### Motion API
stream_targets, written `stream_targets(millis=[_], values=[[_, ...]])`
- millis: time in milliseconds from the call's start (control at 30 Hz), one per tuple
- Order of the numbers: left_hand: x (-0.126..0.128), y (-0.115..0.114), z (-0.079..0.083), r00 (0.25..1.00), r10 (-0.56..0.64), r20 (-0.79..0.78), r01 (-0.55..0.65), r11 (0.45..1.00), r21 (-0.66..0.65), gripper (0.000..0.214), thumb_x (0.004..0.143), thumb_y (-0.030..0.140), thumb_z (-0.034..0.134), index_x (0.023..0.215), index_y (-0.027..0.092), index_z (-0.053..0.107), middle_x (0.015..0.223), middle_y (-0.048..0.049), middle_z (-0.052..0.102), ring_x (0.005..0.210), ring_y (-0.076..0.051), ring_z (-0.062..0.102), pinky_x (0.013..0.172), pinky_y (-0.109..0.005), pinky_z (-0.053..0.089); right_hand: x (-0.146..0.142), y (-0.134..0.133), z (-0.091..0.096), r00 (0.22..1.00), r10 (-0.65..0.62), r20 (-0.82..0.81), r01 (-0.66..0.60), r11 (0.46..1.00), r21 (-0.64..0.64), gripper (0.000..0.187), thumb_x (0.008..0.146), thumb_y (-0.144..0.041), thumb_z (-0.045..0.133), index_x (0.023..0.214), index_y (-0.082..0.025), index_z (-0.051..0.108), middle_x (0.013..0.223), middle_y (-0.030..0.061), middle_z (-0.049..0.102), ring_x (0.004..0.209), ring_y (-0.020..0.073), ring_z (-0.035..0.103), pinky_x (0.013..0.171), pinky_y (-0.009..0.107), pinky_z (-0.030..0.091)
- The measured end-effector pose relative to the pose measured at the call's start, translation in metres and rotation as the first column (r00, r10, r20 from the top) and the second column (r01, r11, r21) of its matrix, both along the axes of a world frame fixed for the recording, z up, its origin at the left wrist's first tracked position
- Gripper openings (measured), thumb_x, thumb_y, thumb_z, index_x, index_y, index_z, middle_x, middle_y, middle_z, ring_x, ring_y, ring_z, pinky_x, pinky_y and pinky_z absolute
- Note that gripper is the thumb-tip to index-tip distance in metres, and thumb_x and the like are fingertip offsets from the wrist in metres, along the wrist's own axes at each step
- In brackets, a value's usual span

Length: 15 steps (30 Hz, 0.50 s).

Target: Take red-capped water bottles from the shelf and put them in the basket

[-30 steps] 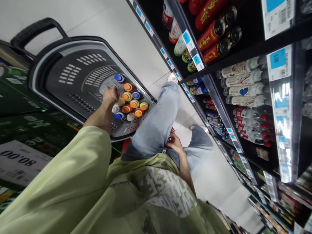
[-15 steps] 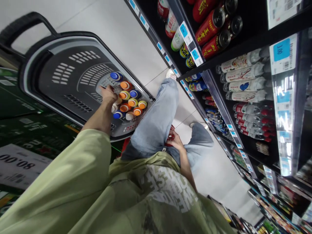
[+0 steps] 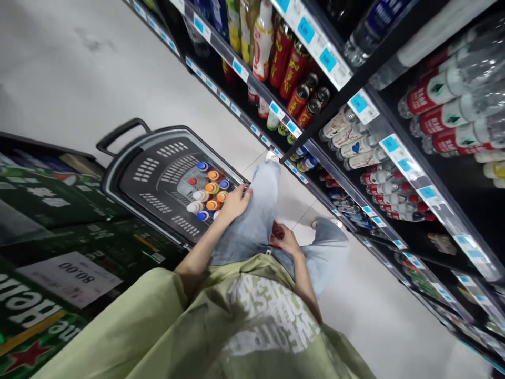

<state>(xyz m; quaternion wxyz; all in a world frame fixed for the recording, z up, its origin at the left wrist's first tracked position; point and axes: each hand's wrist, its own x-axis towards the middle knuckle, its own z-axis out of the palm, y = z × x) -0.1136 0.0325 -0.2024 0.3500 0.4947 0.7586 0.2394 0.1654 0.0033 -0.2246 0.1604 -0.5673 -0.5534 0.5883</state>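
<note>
My left hand point(image 3: 236, 202) hovers by the near end of a grey shopping basket point(image 3: 134, 163), close to my knee, fingers loosely stretched and nothing visible in them. Inside the basket stand several bottles with orange caps point(image 3: 213, 175), blue caps point(image 3: 202, 166) and white caps point(image 3: 200, 196). Beside them is a clear bottle with a red cap point(image 3: 192, 181). In front of my lap, my right hand point(image 3: 289, 242) is closed around a dark red object point(image 3: 278, 231), whose kind I cannot make out.
Shelves of drinks rise on the right, with red cans point(image 3: 298, 99) and water bottles point(image 3: 445, 95). Stacked green beer cartons point(image 3: 35, 316) with a price sign point(image 3: 71, 279) stand on the left. The basket's black handle point(image 3: 122, 134) points away over pale floor point(image 3: 79, 79).
My left hand has come out of the basket toward my knee, and the red-capped bottle now shows where it was. My view has risen; the right hand keeps its dark red object.
</note>
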Motion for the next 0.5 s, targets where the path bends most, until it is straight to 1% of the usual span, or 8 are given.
stream_targets(millis=[67,133,200,233,300,367,433,500], values=[[0.021,0.001,0.022,0.972,-0.109,-0.207,0.101,0.994,-0.047,0.066,0.105,0.050,0.045,0.159,0.013,0.048,0.151,-0.0221,0.060,0.133,-0.037,0.062,0.113,-0.047,0.050,0.007,0.003,0.007,0.990,-0.140,-0.013,0.140,0.986,0.092,0.041,0.067,-0.052,0.083,0.095,-0.023,0.072,0.094,0.0054,0.079,0.083,0.0232,0.072,0.082,0.040,0.061],[0.043,0.008,0.034,0.900,-0.179,-0.398,0.143,0.982,-0.121,0.087,0.100,0.056,0.054,0.170,0.009,0.031,0.166,-0.0301,0.041,0.143,-0.046,0.051,0.114,-0.056,0.047,0.022,0.009,0.017,0.962,-0.271,-0.042,0.274,0.945,0.176,0.044,0.075,-0.060,0.075,0.098,-0.022,0.070,0.101,0.0102,0.079,0.090,0.0256,0.073,0.085,0.043,0.061],[0.064,0.020,0.037,0.833,-0.213,-0.511,0.145,0.975,-0.170,0.101,0.096,0.057,0.061,0.173,0.007,0.020,0.170,-0.0349,0.031,0.147,-0.053,0.043,0.112,-0.064,0.045,0.046,0.016,0.029,0.904,-0.422,-0.074,0.426,0.866,0.260,0.049,0.080,-0.064,0.068,0.103,-0.021,0.067,0.109,0.0136,0.077,0.099,0.0275,0.073,0.090,0.045,0.061],[0.072,0.029,0.037,0.810,-0.220,-0.544,0.147,0.974,-0.175,0.103,0.094,0.056,0.063,0.173,0.006,0.018,0.170,-0.0359,0.029,0.147,-0.055,0.042,0.111,-0.066,0.044,0.061,0.021,0.036,0.857,-0.506,-0.099,0.510,0.803,0.307,0.050,0.080,-0.064,0.067,0.105,-0.021,0.065,0.111,0.0144,0.076,0.101,0.0279,0.073,0.092,0.046,0.060],[0.082,0.047,0.036,0.784,-0.225,-0.579,0.163,0.974,-0.158,0.104,0.093,0.051,0.064,0.174,0.007,0.017,0.169,-0.0367,0.030,0.146,-0.056,0.041,0.111,-0.069,0.042,0.095,0.029,0.053,0.727,-0.663,-0.180,0.668,0.620,0.411,0.050,0.079,-0.061,0.070,0.106,-0.020,0.064,0.112,0.0142,0.075,0.102,0.0279,0.074,0.094,0.048,0.061],[0.086,0.065,0.037,0.778,-0.219,-0.588,0.169,0.976,-0.139,0.102,0.092,0.047,0.065,0.173,0.007,0.019,0.168,-0.0372,0.031,0.145,-0.055,0.042,0.109,-0.069,0.043,0.135,0.037,0.074,0.576,-0.769,-0.278,0.761,0.380,0.526,0.047,0.078,-0.056,0.074,0.106,-0.020,0.065,0.112,0.0131,0.074,0.102,0.0284,0.074,0.096,0.050,0.062],[0.084,0.081,0.039,0.795,-0.214,-0.567,0.170,0.977,-0.131,0.098,0.092,0.046,0.066,0.172,0.008,0.025,0.168,-0.0369,0.032,0.143,-0.054,0.044,0.107,-0.066,0.046,0.177,0.046,0.098,0.449,-0.821,-0.352,0.764,0.149,0.628,0.045,0.080,-0.053,0.073,0.110,-0.020,0.064,0.117,0.0132,0.072,0.109,0.0308,0.074,0.100,0.055,0.061],[0.081,0.093,0.041,0.820,-0.209,-0.533,0.164,0.978,-0.130,0.092,0.091,0.047,0.066,0.168,0.009,0.033,0.165,-0.0354,0.035,0.140,-0.051,0.047,0.105,-0.061,0.048,0.221,0.057,0.123,0.330,-0.853,-0.404,0.718,-0.051,0.695,0.046,0.086,-0.053,0.066,0.120,-0.022,0.060,0.128,0.0152,0.068,0.121,0.0348,0.070,0.106,0.062,0.058]])
